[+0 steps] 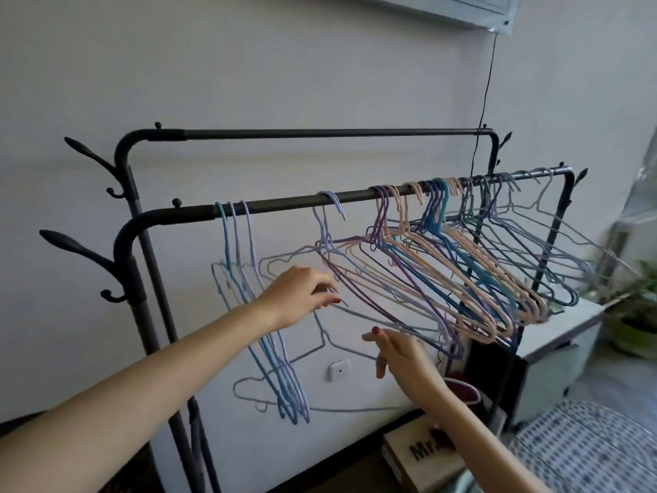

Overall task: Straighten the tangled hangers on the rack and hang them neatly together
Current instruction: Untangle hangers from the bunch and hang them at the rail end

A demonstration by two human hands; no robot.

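Note:
A black clothes rack has a front bar (284, 202) that carries many thin wire hangers. Three blue hangers (245, 297) hang straight at the bar's left end. A tangled bunch of peach, purple and blue hangers (462, 272) crowds the right half, tilted and interlocked. One pale lavender hanger (329, 222) hooks on alone in the middle. My left hand (298, 297) pinches a pale wire of that tangle. My right hand (398, 350) is lower, its fingers curled on a light blue hanger wire (341, 345) that dangles below the bunch.
The rack's rear bar (320, 134) is bare. Hook arms (89, 257) jut out from the rack's left post. A cardboard box (416, 457) and dark items lie under the rack. A white cabinet (561, 336), a plant (636, 314) and a patterned board (586, 446) stand at the right.

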